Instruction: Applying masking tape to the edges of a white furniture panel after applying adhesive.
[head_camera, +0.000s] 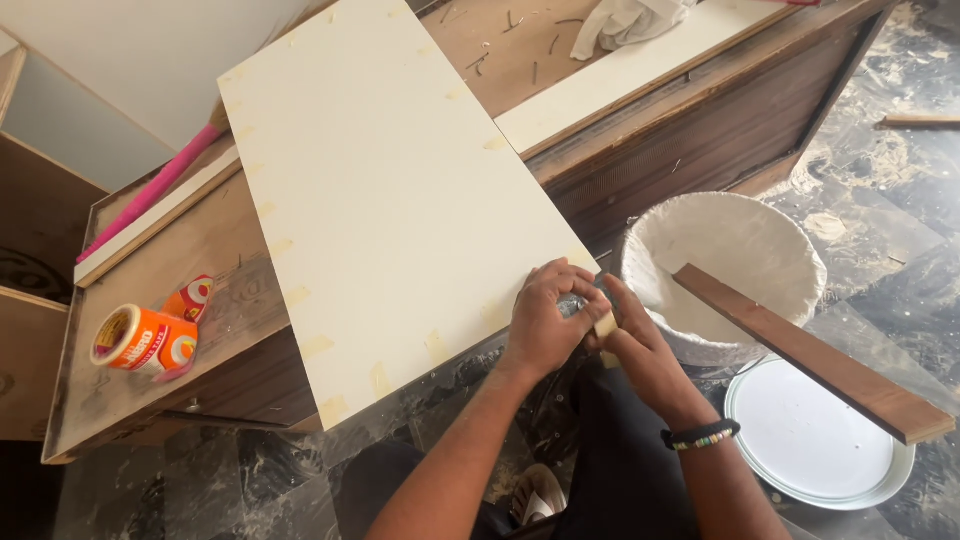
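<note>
A large cream laminate board (390, 190) lies tilted across a wooden workbench (205, 260), its near corner jutting over the edge. Short strips of masking tape dot its edges. My left hand (545, 318) grips that near right corner with the fingers curled over the edge. My right hand (625, 335), with a bead bracelet at the wrist, meets it there and pinches a small piece of beige tape (605, 325) against the corner. A small shiny object between the hands is mostly hidden.
An orange roll of tape (140, 340) lies on the bench at left beside a pink stick (150, 195). A white bucket (725, 270) with a wooden plank (810, 350) across it stands at right, above a white lid (820, 435). A white cloth (625, 22) lies at the top.
</note>
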